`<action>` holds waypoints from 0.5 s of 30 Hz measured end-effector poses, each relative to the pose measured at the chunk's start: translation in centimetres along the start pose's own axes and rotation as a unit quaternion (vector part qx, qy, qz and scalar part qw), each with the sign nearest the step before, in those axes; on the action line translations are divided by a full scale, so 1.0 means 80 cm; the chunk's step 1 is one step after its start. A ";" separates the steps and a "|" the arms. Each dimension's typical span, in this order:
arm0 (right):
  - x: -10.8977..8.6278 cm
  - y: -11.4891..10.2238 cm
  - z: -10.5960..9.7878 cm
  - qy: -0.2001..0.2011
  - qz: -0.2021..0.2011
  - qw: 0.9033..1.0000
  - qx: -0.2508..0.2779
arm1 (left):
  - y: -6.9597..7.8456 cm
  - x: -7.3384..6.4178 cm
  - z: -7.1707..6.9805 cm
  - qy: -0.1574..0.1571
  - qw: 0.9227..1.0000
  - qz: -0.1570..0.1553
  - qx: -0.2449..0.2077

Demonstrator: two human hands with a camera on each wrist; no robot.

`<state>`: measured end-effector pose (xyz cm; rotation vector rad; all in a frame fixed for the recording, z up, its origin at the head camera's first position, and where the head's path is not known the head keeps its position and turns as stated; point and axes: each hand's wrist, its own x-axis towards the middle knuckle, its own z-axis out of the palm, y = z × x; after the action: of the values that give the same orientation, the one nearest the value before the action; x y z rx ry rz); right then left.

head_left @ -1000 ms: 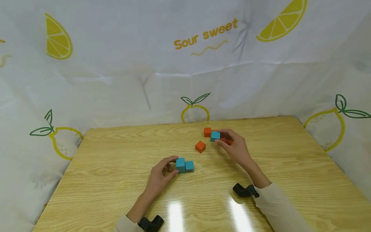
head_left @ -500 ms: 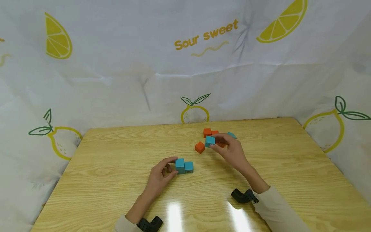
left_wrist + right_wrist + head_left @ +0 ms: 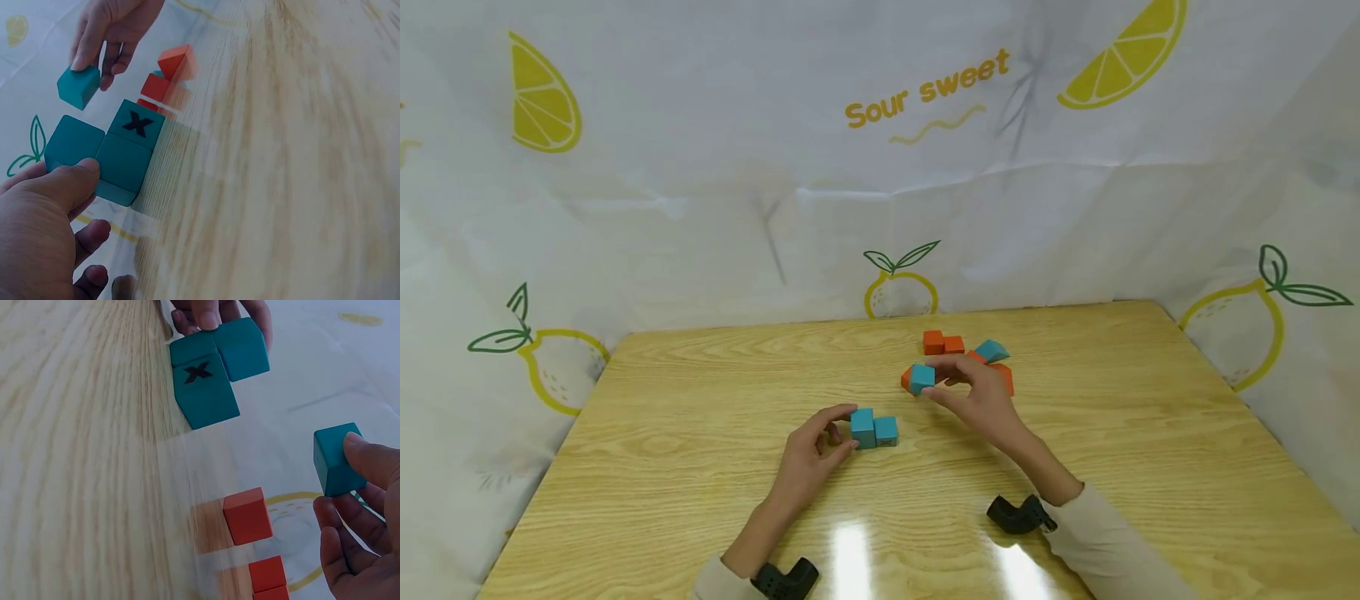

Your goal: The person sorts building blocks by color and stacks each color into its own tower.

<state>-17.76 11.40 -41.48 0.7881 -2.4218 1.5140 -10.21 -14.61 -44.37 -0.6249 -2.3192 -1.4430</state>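
My left hand (image 3: 808,454) pinches the upper of two stacked blue cubes (image 3: 862,427) between thumb and fingers. Against the stack, on the right in the head view, sits a blue cube marked with a black X (image 3: 136,125). My right hand (image 3: 981,400) pinches another blue cube (image 3: 337,459) between thumb and fingertips. That cube is held in the air, above and to the right of the stack in the head view. Partly hidden behind it there is an orange cube (image 3: 906,380); the right wrist view shows this cube standing on the table, apart from the hand.
Two orange blocks (image 3: 943,343) sit side by side farther back on the wooden table (image 3: 700,400). A blue wedge-shaped block (image 3: 992,350) and an orange block (image 3: 1005,379) lie behind the right hand. A white lemon-print cloth (image 3: 737,208) hangs beyond the table's back edge.
My right hand has carried its blue cube leftward and slightly nearer, uncovering the blue wedge and orange blocks behind it. The left hand stays at the stack.
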 end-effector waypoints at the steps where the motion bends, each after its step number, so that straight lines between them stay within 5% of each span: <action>1: 0.000 -0.007 0.001 -0.002 -0.002 1.000 0.003 | 0.000 0.000 0.000 0.000 1.000 -0.002 -0.001; 6: -0.003 -0.035 0.003 -0.017 -0.010 1.000 0.009 | -0.002 -0.001 0.001 0.000 1.000 -0.002 -0.001; 15: -0.005 -0.042 0.013 -0.047 -0.006 0.999 0.017 | -0.001 0.000 0.000 -0.001 1.000 -0.003 -0.004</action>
<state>-15.54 9.50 -39.52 0.8983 -2.4593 1.5507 -10.22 -14.61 -44.45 -0.6224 -2.3193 -1.4545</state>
